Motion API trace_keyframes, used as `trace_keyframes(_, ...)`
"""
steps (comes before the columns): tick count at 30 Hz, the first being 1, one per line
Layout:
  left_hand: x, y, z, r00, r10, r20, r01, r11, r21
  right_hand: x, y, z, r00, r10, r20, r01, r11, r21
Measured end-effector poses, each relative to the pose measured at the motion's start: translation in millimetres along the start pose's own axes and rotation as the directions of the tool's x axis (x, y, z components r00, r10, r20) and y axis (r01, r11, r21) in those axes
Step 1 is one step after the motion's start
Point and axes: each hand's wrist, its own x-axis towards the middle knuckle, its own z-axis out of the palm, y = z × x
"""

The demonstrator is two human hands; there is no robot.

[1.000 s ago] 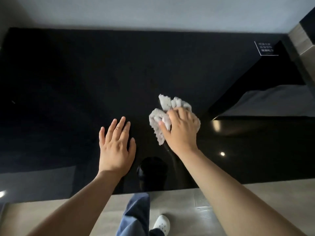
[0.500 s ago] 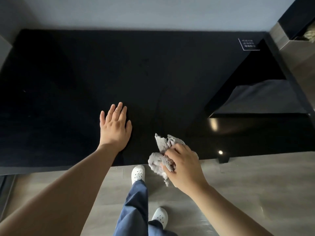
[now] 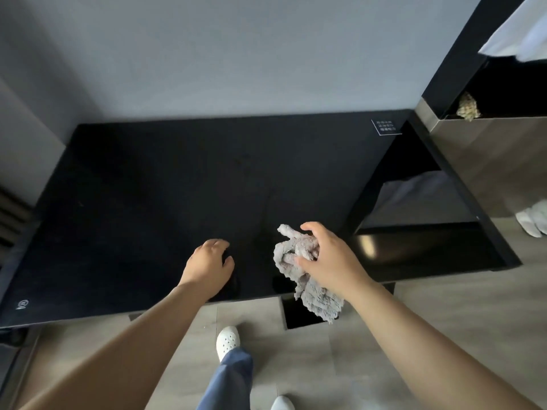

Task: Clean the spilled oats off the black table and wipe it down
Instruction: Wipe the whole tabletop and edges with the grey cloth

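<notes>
Head view: right hand (image 3: 328, 261), gripping the cloth (image 3: 318, 301), has lifted off the tabletop's (image 3: 177, 187) front edge. Left hand (image 3: 208, 261) now curls loosely, empty; wiping seems done.

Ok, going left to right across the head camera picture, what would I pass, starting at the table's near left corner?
The round logo mark on the table → left hand → right hand gripping the cloth → white printed label → white slippers.

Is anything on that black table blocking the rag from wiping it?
Nothing visible lies on the black table ahead of the grey rag in the right hand. Only the left hand is near the front edge, to the rag's left.
</notes>
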Motion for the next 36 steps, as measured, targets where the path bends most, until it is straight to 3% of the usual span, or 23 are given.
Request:
trace_keyframes(5,13,-15,-29,1.0,-0.022,-0.003,0.022,1.0,0.012,33,-20,-6,0.994,0.103,-0.024,-0.101,0.992,0.079)
trace_keyframes(15,100,-82,-79,0.997,-0.07,-0.023,0.069,0.998,-0.01,178,-73,21,0.992,0.082,-0.093,-0.066,0.984,0.163)
trace_keyframes(19,151,-104,-90,0.999,-0.022,-0.036,0.022,1.0,0.001,247,-87,36,0.984,0.082,-0.157,-0.056,0.985,0.161)
trace_keyframes(24,229,-120,-92,0.998,0.027,-0.059,-0.023,0.997,0.077,334,-95,53,0.962,0.029,-0.272,0.002,0.993,0.114)
trace_keyframes(29,291,-136,-79,0.997,0.032,-0.071,-0.014,0.97,0.242,419,-84,63,0.919,-0.05,-0.39,0.003,0.993,-0.119)
trace_keyframes(33,305,-151,-64,0.988,0.074,-0.133,-0.031,0.954,0.299,469,-78,75,0.933,-0.077,-0.352,0.031,0.99,-0.135)
trace_keyframes(36,305,-156,-59,0.981,0.105,-0.162,-0.057,0.96,0.275,496,-77,81,0.936,-0.109,-0.333,0.013,0.96,-0.279)
